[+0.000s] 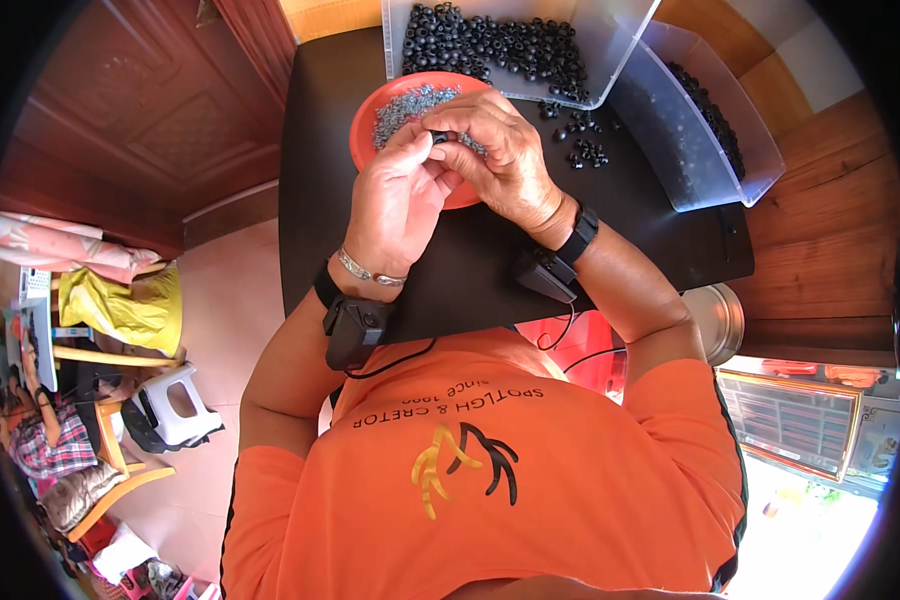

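Observation:
My left hand (398, 200) and my right hand (500, 155) meet over the near rim of a red plate (365, 115) that holds a heap of small grey metal pieces (405, 105). Between the fingertips of both hands sits a small black ring-shaped part (438, 137). Both hands are closed around it. Each wrist carries a black strapped device with a cable.
The plate stands on a black table (310, 180). A clear plastic bin (610, 50) of black ring parts sits at the far edge, a second clear bin (710, 150) to its right. Several loose black parts (582, 150) lie between them. Wooden door left, white stool (175, 405) on the floor.

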A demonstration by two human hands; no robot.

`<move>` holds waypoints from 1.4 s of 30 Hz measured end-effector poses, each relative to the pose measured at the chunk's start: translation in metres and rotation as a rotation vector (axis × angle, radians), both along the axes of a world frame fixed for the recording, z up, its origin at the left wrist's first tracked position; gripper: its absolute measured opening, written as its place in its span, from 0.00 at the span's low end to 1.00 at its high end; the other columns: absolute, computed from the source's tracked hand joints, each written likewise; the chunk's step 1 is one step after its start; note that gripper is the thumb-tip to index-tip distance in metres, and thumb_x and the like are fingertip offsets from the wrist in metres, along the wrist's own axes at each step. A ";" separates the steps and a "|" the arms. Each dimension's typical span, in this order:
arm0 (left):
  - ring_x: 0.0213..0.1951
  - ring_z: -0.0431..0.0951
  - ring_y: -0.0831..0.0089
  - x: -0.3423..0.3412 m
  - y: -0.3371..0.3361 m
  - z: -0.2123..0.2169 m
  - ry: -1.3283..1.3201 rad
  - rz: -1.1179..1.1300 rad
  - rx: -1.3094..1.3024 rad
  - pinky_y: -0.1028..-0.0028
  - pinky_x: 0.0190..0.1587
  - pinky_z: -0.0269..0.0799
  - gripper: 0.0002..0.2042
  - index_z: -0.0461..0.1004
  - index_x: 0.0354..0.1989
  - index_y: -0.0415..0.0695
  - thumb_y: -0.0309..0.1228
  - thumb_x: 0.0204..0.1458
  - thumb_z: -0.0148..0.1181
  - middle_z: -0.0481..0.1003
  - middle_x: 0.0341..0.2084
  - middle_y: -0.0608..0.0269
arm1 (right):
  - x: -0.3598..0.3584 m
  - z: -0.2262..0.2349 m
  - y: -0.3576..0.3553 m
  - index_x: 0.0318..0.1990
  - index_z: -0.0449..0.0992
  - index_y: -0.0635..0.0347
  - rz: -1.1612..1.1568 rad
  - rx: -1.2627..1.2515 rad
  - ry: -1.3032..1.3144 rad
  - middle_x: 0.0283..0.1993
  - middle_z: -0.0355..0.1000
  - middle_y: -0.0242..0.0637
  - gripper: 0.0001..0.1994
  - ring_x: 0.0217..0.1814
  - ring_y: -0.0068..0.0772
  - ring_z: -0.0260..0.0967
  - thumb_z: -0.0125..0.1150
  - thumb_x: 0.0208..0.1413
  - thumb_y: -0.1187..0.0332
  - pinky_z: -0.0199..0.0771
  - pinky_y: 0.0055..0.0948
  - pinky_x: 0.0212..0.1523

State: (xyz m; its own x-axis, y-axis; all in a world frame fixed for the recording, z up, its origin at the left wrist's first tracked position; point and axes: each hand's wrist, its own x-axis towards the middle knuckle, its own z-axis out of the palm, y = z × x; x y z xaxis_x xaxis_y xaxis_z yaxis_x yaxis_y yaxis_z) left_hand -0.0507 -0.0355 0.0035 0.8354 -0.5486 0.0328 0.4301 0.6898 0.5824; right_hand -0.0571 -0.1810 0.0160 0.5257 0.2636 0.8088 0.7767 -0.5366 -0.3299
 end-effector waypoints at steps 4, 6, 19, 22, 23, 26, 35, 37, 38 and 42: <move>0.41 0.70 0.75 0.002 0.001 -0.002 -0.002 0.001 0.011 0.69 0.50 0.65 0.11 0.69 0.46 0.43 0.31 0.59 0.44 0.70 0.38 0.66 | -0.001 -0.002 0.002 0.38 0.74 0.58 -0.020 -0.015 0.023 0.39 0.76 0.35 0.12 0.43 0.38 0.72 0.66 0.44 0.74 0.71 0.33 0.45; 0.42 0.70 0.74 0.003 0.001 -0.006 0.012 -0.016 -0.017 0.69 0.50 0.65 0.11 0.69 0.46 0.42 0.31 0.59 0.44 0.71 0.39 0.65 | 0.002 -0.007 0.000 0.38 0.74 0.58 -0.004 -0.015 0.007 0.39 0.76 0.35 0.12 0.42 0.38 0.72 0.66 0.44 0.74 0.71 0.33 0.45; 0.37 0.74 0.67 0.013 0.011 -0.003 0.039 0.078 0.148 0.71 0.42 0.70 0.12 0.70 0.42 0.38 0.34 0.59 0.46 0.73 0.35 0.57 | 0.001 0.074 -0.099 0.38 0.79 0.58 -0.660 0.068 -0.490 0.36 0.75 0.37 0.11 0.36 0.34 0.72 0.68 0.44 0.71 0.71 0.31 0.39; 0.37 0.74 0.67 0.016 0.010 -0.003 0.079 0.038 0.163 0.72 0.42 0.69 0.12 0.71 0.41 0.37 0.34 0.59 0.46 0.73 0.34 0.57 | -0.016 0.105 -0.139 0.39 0.79 0.55 -1.028 0.008 -0.430 0.38 0.75 0.36 0.10 0.40 0.35 0.71 0.64 0.47 0.68 0.70 0.31 0.42; 0.37 0.74 0.67 0.014 0.009 0.000 0.071 0.035 0.168 0.72 0.42 0.69 0.13 0.71 0.41 0.37 0.34 0.59 0.46 0.74 0.34 0.57 | -0.013 0.106 -0.159 0.39 0.79 0.54 -1.137 -0.053 -0.417 0.39 0.76 0.35 0.10 0.41 0.35 0.71 0.63 0.47 0.67 0.69 0.32 0.44; 0.36 0.74 0.67 0.014 0.008 0.000 0.065 0.034 0.168 0.72 0.42 0.69 0.13 0.71 0.40 0.37 0.35 0.59 0.46 0.74 0.33 0.57 | -0.005 0.096 -0.173 0.38 0.80 0.52 -1.128 -0.124 -0.463 0.38 0.76 0.33 0.09 0.44 0.37 0.70 0.62 0.48 0.68 0.68 0.32 0.47; 0.35 0.74 0.68 0.018 0.008 -0.005 0.054 0.032 0.209 0.72 0.41 0.69 0.13 0.71 0.38 0.37 0.35 0.60 0.44 0.74 0.33 0.58 | 0.038 0.016 -0.136 0.31 0.79 0.51 -0.651 -0.465 0.326 0.32 0.75 0.40 0.07 0.36 0.47 0.72 0.58 0.46 0.63 0.73 0.40 0.39; 0.35 0.74 0.68 0.020 0.009 -0.005 0.059 0.034 0.218 0.72 0.41 0.69 0.13 0.71 0.38 0.38 0.35 0.60 0.44 0.74 0.33 0.58 | 0.041 -0.001 -0.134 0.30 0.79 0.52 -0.680 -0.553 0.393 0.31 0.75 0.41 0.07 0.37 0.47 0.72 0.57 0.45 0.64 0.73 0.41 0.40; 0.35 0.74 0.68 0.019 0.008 -0.005 0.048 0.028 0.220 0.72 0.40 0.69 0.13 0.71 0.37 0.38 0.35 0.60 0.44 0.74 0.33 0.58 | 0.041 -0.008 -0.134 0.30 0.79 0.53 -0.713 -0.643 0.463 0.31 0.75 0.41 0.07 0.38 0.47 0.72 0.57 0.45 0.65 0.72 0.41 0.40; 0.34 0.74 0.68 0.018 0.009 -0.004 0.053 0.021 0.228 0.73 0.39 0.68 0.13 0.71 0.37 0.38 0.35 0.59 0.45 0.74 0.32 0.58 | 0.049 -0.021 -0.133 0.28 0.78 0.54 -0.738 -0.687 0.452 0.31 0.75 0.41 0.07 0.39 0.46 0.72 0.57 0.44 0.65 0.72 0.42 0.41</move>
